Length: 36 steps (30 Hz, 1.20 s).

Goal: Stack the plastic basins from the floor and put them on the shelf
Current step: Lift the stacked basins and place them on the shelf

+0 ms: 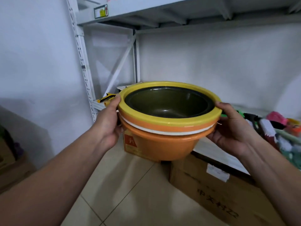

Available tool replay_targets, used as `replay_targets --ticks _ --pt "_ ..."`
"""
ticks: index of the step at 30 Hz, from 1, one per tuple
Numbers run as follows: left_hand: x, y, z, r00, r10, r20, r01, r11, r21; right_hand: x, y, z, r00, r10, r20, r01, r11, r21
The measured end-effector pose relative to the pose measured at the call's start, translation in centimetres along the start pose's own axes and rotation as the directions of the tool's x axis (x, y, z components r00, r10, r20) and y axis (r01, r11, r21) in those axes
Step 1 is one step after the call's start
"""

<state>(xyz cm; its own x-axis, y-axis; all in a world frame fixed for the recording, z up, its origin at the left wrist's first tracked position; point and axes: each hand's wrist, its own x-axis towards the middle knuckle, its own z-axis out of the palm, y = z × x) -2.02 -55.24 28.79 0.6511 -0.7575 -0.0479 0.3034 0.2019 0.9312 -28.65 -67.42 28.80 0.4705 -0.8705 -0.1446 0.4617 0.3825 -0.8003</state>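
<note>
A stack of nested plastic basins (162,141) hangs in the air in front of me: an orange one at the bottom, a white rim, another orange rim, a yellow rim, and a dark olive basin innermost. My left hand (108,121) grips the stack's left rim, thumb on the yellow edge. On the right rim sits my right hand (231,128), holding it the same way. The stack is level, just in front of the white metal shelf (211,149), whose lower board lies behind and to the right.
Cardboard boxes (219,193) stand on the tiled floor below the stack, under the shelf. Brushes and colourful goods (280,128) fill the shelf's right part. A yellow-black tool (105,98) lies at the shelf's left end. An upper shelf board (162,12) runs overhead.
</note>
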Motion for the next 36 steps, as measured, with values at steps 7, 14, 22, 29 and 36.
replay_targets --ticks 7,14,22,29,36 --pt "5.7 -1.0 2.9 0.992 -0.125 0.008 0.125 0.992 0.011 6.2 -1.0 -1.4 0.997 0.023 -0.076 -0.02 0.999 0.029" --pt "8.3 -1.1 5.3 0.992 -0.125 0.009 0.125 0.991 -0.05 10.3 -1.7 -2.1 0.999 0.001 -0.054 0.005 0.993 0.118" --pt "10.5 -2.4 7.0 0.99 -0.126 0.067 0.141 0.932 -0.333 12.8 -1.8 -1.0 0.982 -0.13 -0.135 0.154 0.97 0.19" --pt "12.6 -2.9 7.6 0.982 -0.127 0.137 0.166 0.931 -0.326 13.7 -1.7 -1.0 0.984 -0.149 -0.101 0.169 0.956 0.241" --pt "13.2 -2.6 8.0 0.979 -0.125 0.158 0.163 0.953 -0.255 13.6 -2.1 -0.7 0.984 -0.162 -0.078 0.177 0.948 0.264"
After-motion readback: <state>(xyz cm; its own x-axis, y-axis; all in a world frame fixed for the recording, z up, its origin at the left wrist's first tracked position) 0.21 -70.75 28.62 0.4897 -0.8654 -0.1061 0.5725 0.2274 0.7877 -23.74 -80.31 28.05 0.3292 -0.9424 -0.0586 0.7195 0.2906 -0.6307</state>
